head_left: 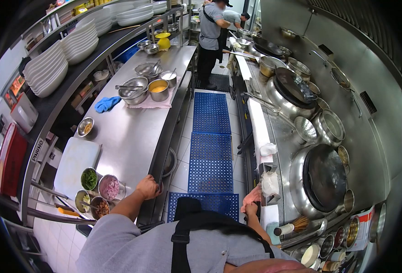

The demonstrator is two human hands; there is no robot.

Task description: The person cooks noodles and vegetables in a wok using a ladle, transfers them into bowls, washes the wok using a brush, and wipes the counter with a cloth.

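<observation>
My left hand [149, 187] rests at the edge of the steel worktable [132, 136], its fingers curled and nothing visible in them. Near it stand metal containers of chopped pink onion [109, 187], green pieces [89, 179] and a reddish-brown food [101, 207]. On the other side, my right hand [251, 209] is closed on a pink cloth [253, 196] beside the stove's front edge. Just above that hand, a white cloth [269, 183] sits in a metal holder on the stove edge.
Large woks [325, 177] and pans line the stove at right. A white cutting board [76, 166], a blue cloth [107, 104] and metal bowls [133, 90] lie on the worktable. Blue mats [210, 161] cover the aisle. Two people [209, 36] stand at the far end.
</observation>
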